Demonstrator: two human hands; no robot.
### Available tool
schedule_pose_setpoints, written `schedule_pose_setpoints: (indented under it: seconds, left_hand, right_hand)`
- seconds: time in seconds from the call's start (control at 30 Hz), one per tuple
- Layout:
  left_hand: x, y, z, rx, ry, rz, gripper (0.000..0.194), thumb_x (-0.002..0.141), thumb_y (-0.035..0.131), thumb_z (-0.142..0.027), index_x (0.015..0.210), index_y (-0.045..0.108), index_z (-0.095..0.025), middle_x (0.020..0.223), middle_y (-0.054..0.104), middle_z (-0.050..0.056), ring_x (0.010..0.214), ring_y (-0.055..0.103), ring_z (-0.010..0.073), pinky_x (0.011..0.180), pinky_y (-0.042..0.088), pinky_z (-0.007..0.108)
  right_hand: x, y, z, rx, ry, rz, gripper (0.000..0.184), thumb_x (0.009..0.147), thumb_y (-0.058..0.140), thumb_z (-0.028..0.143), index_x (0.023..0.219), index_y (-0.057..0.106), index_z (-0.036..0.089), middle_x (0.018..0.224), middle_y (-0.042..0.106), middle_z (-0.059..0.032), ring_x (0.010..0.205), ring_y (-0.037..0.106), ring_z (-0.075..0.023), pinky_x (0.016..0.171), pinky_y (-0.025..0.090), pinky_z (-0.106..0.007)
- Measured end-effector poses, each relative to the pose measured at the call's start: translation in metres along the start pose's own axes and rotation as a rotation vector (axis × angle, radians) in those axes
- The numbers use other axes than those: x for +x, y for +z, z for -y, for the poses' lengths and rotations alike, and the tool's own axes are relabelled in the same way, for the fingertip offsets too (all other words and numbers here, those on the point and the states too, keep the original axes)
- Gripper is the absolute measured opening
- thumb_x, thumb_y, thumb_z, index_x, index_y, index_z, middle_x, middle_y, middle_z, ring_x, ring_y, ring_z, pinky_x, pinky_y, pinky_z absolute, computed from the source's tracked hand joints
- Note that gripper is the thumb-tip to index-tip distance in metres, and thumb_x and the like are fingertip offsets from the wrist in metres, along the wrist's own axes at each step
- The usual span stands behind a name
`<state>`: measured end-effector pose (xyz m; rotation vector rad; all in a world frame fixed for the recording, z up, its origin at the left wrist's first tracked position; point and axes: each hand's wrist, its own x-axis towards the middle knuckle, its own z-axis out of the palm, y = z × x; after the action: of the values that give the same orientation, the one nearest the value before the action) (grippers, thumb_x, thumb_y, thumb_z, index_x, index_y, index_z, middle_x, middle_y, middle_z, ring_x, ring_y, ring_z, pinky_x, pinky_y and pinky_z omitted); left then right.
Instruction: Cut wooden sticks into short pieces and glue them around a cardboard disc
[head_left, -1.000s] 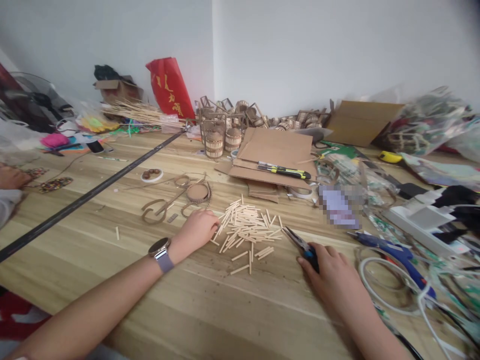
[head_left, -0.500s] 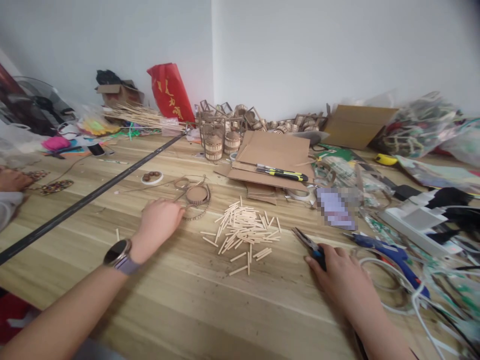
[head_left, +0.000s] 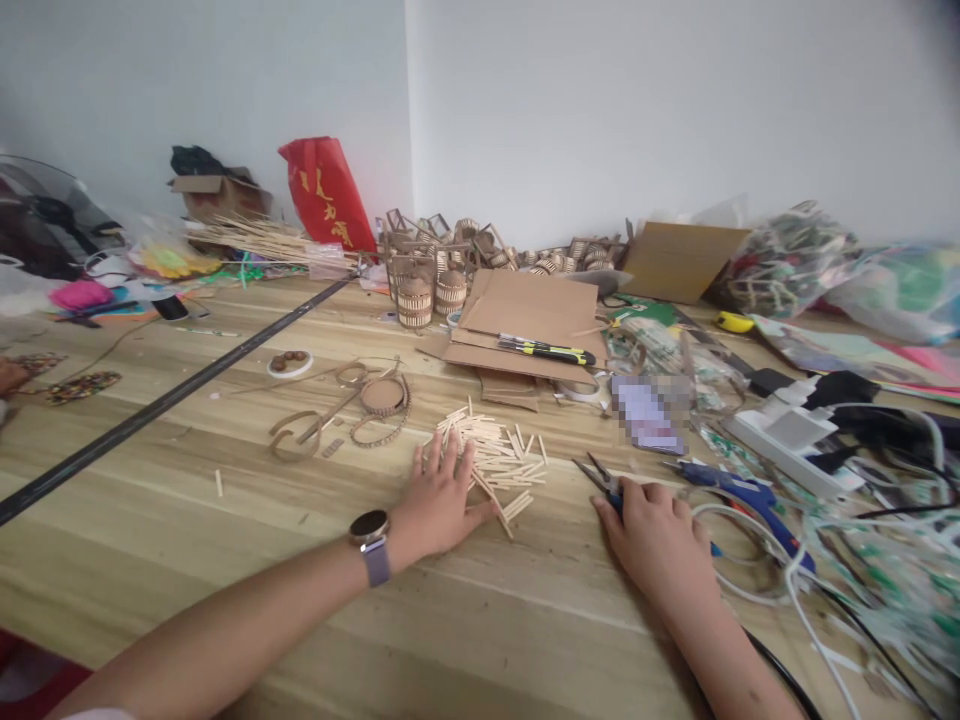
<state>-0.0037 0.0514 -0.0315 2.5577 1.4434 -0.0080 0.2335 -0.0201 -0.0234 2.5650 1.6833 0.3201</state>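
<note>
Short pale wooden sticks [head_left: 502,450] lie in a loose heap at the middle of the table. My left hand [head_left: 439,500] rests flat over the heap's near left side, fingers spread. On the right, my right hand [head_left: 656,525] is wrapped round the handles of long-nosed pliers [head_left: 600,478], whose jaws are parted and point toward the heap. Beyond my left hand lie a round cardboard disc [head_left: 383,394] with a notched rim and curled brown strips [head_left: 296,437]. One single stick [head_left: 219,483] lies off to the left.
Stacked cardboard [head_left: 525,310] with box cutters [head_left: 547,349] lies behind the heap. A blue glue gun [head_left: 739,495], white cables and a power strip [head_left: 795,440] crowd the right. A black bar [head_left: 187,385] crosses the left. Small stick baskets [head_left: 414,300] stand at the back. Another person's hand [head_left: 10,375] shows far left.
My left hand has moved right and nearer, from the brown strips onto the stick heap, and its fingers have spread. The pliers' jaws have opened wider. The view has shifted slightly.
</note>
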Motion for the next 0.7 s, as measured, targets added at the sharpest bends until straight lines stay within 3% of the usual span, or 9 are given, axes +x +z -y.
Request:
schedule_pose_setpoints:
  seconds: [0.1,0.2,0.27,0.33,0.43,0.5,0.57,0.7]
  left_hand:
    - [0.016,-0.007,-0.005,-0.090,0.008,0.008,0.089,0.087,0.012,-0.072,0.150,0.008,-0.009,0.156,0.003,0.019,0.144,0.001,0.0379,0.114,0.011,0.059]
    - [0.020,-0.013,0.006,-0.136,0.029,-0.090,0.076,0.092,0.003,-0.062,0.151,0.005,-0.015,0.157,0.004,0.013,0.145,0.000,0.0323,0.115,0.010,0.058]
    - [0.017,-0.015,0.018,-0.095,0.048,-0.148,0.073,0.093,0.005,-0.062,0.151,0.006,-0.018,0.158,0.000,0.011,0.145,-0.004,0.0330,0.114,0.007,0.060]
    - [0.015,-0.015,0.030,-0.056,0.113,-0.097,0.080,0.088,0.015,-0.071,0.151,0.007,-0.023,0.158,-0.005,0.011,0.143,-0.009,0.0377,0.112,0.004,0.063]
    - [0.014,-0.015,0.039,-0.005,0.220,0.036,0.100,0.074,0.036,-0.083,0.151,0.005,-0.028,0.158,-0.008,0.011,0.141,-0.011,0.0447,0.108,0.004,0.068]
    - [0.017,-0.014,0.040,0.008,0.226,0.067,0.104,0.070,0.040,-0.085,0.150,0.005,-0.028,0.158,-0.008,0.012,0.140,-0.010,0.0470,0.107,0.006,0.070]
    - [0.021,-0.013,0.039,0.001,0.217,0.054,0.098,0.075,0.035,-0.083,0.151,0.007,-0.028,0.158,-0.006,0.012,0.141,-0.006,0.0467,0.108,0.010,0.067]
    - [0.025,-0.007,0.040,-0.010,0.236,-0.010,0.085,0.083,0.025,-0.076,0.150,0.014,-0.026,0.158,0.004,0.013,0.143,0.001,0.0423,0.111,0.015,0.060]
  right_hand:
    - [0.001,0.002,-0.001,-0.005,-0.005,-0.015,0.040,0.093,0.044,0.042,0.114,0.061,0.013,0.107,0.064,-0.0158,0.100,0.060,-0.0348,0.085,0.044,-0.045]
    - [-0.001,0.004,0.000,0.007,-0.037,-0.085,0.044,0.092,0.046,0.042,0.119,0.059,0.010,0.116,0.063,-0.0180,0.106,0.058,-0.0341,0.095,0.040,-0.045]
    - [-0.003,0.004,0.006,0.022,-0.098,-0.174,0.047,0.092,0.044,0.040,0.124,0.056,0.008,0.127,0.058,-0.0200,0.117,0.052,-0.0345,0.103,0.032,-0.048]
    - [-0.006,0.002,0.019,0.055,-0.242,-0.221,0.052,0.091,0.044,0.042,0.131,0.052,0.010,0.139,0.050,-0.0196,0.130,0.041,-0.0347,0.109,0.023,-0.052]
    - [-0.006,-0.001,0.043,0.121,-0.492,-0.079,0.071,0.083,0.054,0.053,0.142,0.042,0.016,0.151,0.035,-0.0159,0.138,0.030,-0.0361,0.110,0.021,-0.055]
    - [0.001,-0.003,0.055,0.134,-0.507,0.062,0.080,0.079,0.057,0.058,0.146,0.036,0.020,0.154,0.028,-0.0157,0.139,0.028,-0.0390,0.108,0.024,-0.057]
    - [0.011,-0.004,0.059,0.138,-0.480,0.137,0.077,0.083,0.052,0.057,0.148,0.032,0.020,0.154,0.027,-0.0165,0.138,0.029,-0.0388,0.108,0.026,-0.057]
    - [0.027,0.001,0.057,0.165,-0.510,0.136,0.067,0.091,0.042,0.053,0.147,0.033,0.018,0.153,0.031,-0.0162,0.139,0.030,-0.0349,0.109,0.028,-0.051]
